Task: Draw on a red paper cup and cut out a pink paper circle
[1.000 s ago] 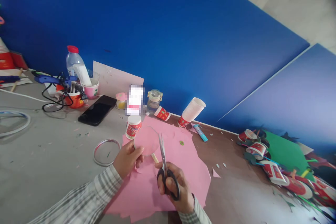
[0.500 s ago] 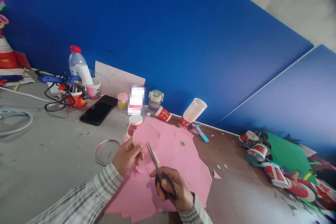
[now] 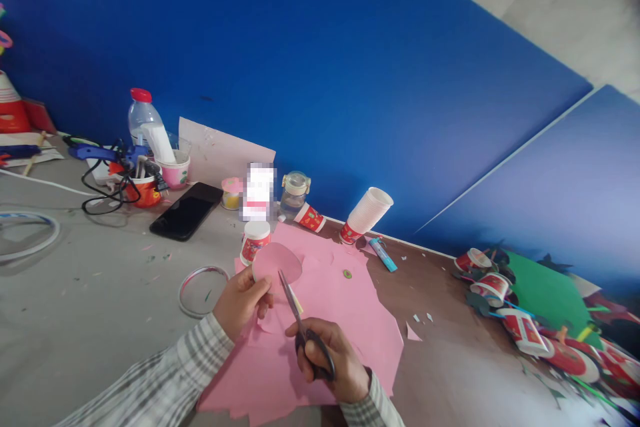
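Between the thumb and fingers of my left hand [image 3: 243, 301] is a round pink paper piece [image 3: 277, 263], raised above the table. My right hand [image 3: 331, 355] grips black-handled scissors [image 3: 291, 295], their blades pointing up and left to the near edge of the round piece. Whether the blades touch the paper I cannot tell. Beneath both hands lie large pink paper sheets [image 3: 350, 320] with ragged edges. A small green round piece [image 3: 347, 273] rests on them. Just behind the round piece stands a red paper cup with a white top [image 3: 256, 243].
Left of the paper lie a tape ring [image 3: 204, 291] and a black phone [image 3: 187, 211]. Along the blue partition stand a glass jar [image 3: 295, 195], a tipped red cup [image 3: 310, 217] and a leaning cup stack [image 3: 367, 215], near a blue tube [image 3: 383, 254]. Decorated cups [image 3: 523, 331] crowd the right side.
The round pink piece has tilted, so its face now shows as a flatter oval. Both hands stay almost in place, the scissors still in my right hand. The view has shifted slightly.
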Motion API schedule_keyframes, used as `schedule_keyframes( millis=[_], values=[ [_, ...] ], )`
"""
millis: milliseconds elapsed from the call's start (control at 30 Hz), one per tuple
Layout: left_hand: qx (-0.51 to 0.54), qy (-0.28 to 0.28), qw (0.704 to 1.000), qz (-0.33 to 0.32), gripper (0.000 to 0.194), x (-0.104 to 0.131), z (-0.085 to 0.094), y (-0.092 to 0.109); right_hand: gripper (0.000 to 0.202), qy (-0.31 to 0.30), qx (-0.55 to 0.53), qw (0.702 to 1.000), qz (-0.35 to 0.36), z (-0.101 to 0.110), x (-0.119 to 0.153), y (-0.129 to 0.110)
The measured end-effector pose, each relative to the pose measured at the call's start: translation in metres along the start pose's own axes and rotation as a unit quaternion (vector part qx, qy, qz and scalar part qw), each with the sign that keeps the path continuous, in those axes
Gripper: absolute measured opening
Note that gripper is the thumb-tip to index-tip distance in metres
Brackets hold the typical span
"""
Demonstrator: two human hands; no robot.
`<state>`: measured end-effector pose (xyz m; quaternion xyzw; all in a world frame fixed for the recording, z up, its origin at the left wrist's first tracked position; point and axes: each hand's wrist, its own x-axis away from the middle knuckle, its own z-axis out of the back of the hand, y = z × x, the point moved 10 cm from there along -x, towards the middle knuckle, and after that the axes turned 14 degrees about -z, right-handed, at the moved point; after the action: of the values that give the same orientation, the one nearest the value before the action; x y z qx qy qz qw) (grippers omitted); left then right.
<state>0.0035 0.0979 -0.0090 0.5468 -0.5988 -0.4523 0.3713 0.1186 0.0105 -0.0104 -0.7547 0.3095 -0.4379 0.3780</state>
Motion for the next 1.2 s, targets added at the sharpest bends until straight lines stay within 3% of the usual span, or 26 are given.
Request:
schedule_keyframes(
  millis=[1200],
  values=[
    [0.029, -0.025, 0.998, 0.040, 0.039, 0.006, -0.010, -0.013, 0.052, 0.081, 0.052, 0.995, -0.024, 0.000, -0.002, -0.004]
  ],
)
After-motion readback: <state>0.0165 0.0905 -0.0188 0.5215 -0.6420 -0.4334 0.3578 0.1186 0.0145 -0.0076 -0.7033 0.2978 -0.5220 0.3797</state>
